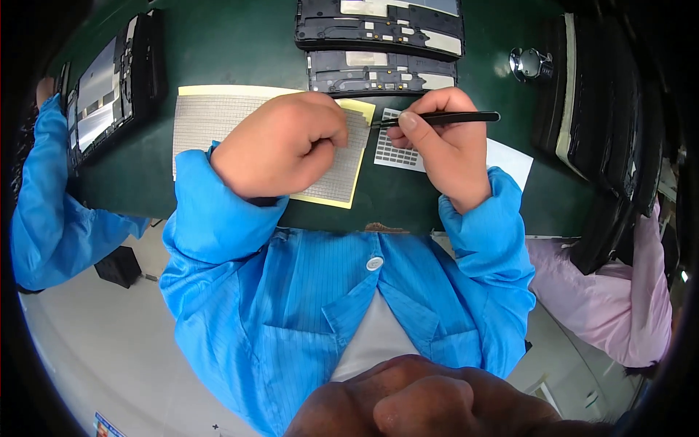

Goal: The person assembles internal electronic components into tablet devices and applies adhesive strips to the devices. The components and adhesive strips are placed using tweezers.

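Probably fine picking at yellow-edged sheet (336,171); right hand (450,149) pinches black tweezers (460,117), left hand (280,146) fingers curled, can't tell contents; next needs steadiness

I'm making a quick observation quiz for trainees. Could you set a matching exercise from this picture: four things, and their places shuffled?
1. Tweezers
2. Left hand
3. Shiny metal item
4. White label sheet

A. Above the yellow-edged sheet
B. Partly hidden behind the right hand
C. Held in the right hand
D. On the green table, left of the black stack

Pairs: 1-C, 2-A, 3-D, 4-B
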The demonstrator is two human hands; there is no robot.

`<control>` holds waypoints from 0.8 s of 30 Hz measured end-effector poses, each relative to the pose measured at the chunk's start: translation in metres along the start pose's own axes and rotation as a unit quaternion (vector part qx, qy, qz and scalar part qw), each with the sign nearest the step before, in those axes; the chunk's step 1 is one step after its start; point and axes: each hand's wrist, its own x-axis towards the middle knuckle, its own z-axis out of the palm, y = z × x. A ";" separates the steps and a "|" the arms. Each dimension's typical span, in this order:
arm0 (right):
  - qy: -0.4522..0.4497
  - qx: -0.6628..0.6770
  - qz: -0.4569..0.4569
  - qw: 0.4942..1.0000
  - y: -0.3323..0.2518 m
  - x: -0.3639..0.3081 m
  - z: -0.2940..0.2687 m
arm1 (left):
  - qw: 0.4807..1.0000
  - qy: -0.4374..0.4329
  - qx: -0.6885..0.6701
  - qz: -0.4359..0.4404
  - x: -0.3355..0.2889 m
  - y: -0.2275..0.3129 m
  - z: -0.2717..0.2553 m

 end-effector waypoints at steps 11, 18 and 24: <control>-0.029 -0.046 -0.009 0.998 0.000 0.006 0.000 | 0.997 -0.034 0.072 -0.018 0.005 0.003 0.003; 0.020 0.050 -0.112 0.992 -0.031 0.016 -0.011 | 0.997 -0.009 0.074 -0.010 0.004 0.005 0.002; -0.027 -0.089 -0.180 0.979 -0.057 0.071 0.002 | 0.922 0.256 0.285 0.055 0.028 -0.003 -0.007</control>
